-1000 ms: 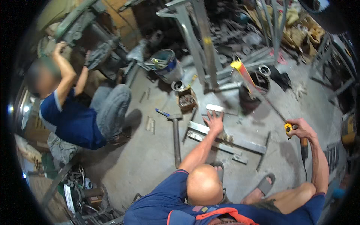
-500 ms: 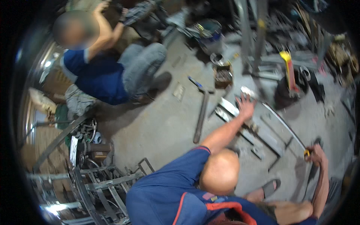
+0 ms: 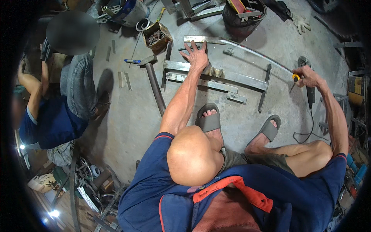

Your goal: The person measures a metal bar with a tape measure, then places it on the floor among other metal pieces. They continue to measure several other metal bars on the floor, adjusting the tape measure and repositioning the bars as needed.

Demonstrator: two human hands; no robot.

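Note:
My left hand point(image 3: 197, 54) lies flat, fingers spread, on a steel bar frame point(image 3: 220, 75) on the concrete floor, next to the far end of a tape blade point(image 3: 247, 48). My right hand point(image 3: 307, 75) is raised to the right and grips a yellow tape measure point(image 3: 296, 77). Its blade arcs leftward over the frame toward my left hand. My feet in grey sandals point(image 3: 210, 121) rest just in front of the frame.
An angle grinder point(image 3: 310, 92) with its cable lies beside my right hand. A hammer point(image 3: 148, 62), a box of small metal parts point(image 3: 156, 36), a black tub point(image 3: 247, 13) and a glove point(image 3: 301, 25) lie around. A co-worker in blue point(image 3: 58, 116) sits at the left.
The view has swung so the frame and both hands sit higher and closer. My left hand stays on the frame, and my right hand still holds the tape measure, out to the right.

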